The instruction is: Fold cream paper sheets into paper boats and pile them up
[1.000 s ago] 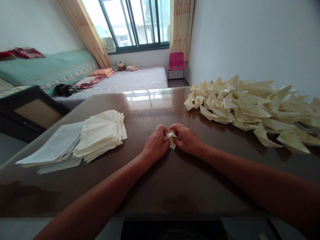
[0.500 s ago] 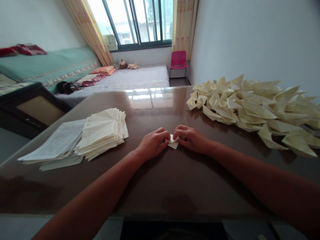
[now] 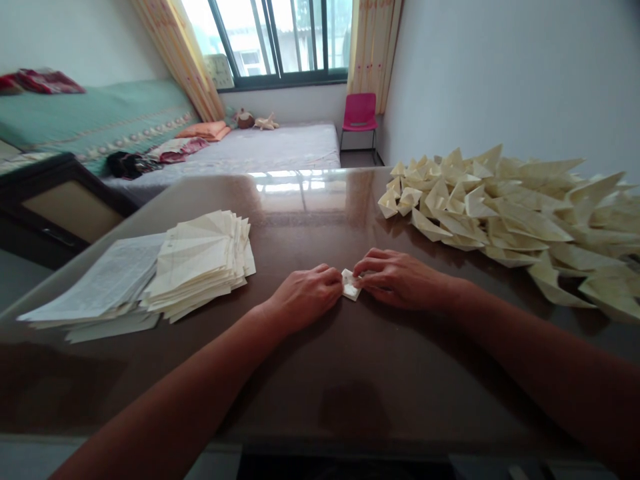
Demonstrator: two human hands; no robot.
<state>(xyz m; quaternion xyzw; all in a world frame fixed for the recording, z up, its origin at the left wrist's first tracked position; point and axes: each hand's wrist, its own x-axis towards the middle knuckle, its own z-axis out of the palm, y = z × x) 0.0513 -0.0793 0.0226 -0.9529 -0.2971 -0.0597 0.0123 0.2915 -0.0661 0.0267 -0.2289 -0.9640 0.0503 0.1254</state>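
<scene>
A small folded piece of cream paper (image 3: 351,287) lies on the brown glossy table (image 3: 310,373), between my two hands. My left hand (image 3: 313,293) grips its left edge, fingers curled together. On the other side, my right hand (image 3: 393,277) has its fingertips closed on the paper's right edge. Parts of the paper are hidden under the fingers. Its visible part looks like a small diamond shape, lying almost flat.
To the left lies a stack of cream paper sheets (image 3: 197,263), overlapping a pile of printed paper (image 3: 100,277). A large heap of folded paper boats (image 3: 500,207) covers the table's right side. Beyond the table are a bed (image 3: 295,143) and a pink chair (image 3: 360,113).
The paper has gone from partly raised between the fingers to a flatter diamond. My fingers have moved down onto its sides. The whole view has shifted slightly.
</scene>
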